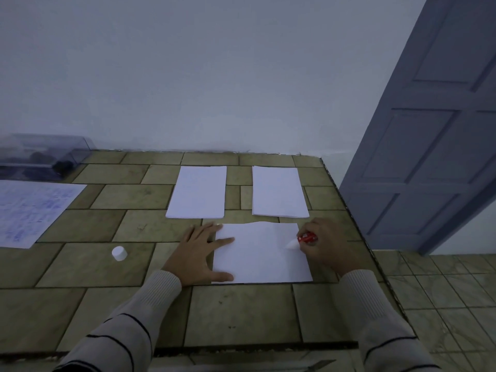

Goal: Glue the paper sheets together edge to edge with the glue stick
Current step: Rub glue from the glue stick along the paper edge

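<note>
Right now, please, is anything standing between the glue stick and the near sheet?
Nothing visible does: the right hand holds the glue stick, tip uncapped, at the near sheet; the cap lies to the left, and the left hand presses its left edge.

Past the grip of your right hand [326, 245] rises a pale wall [214, 76], a blue-grey panelled door [434, 146] to its right, above a tiled floor [442, 285].

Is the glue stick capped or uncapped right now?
Uncapped: the glue stick shows a bare white tip in the right hand; the cap sits apart on the table.
</note>
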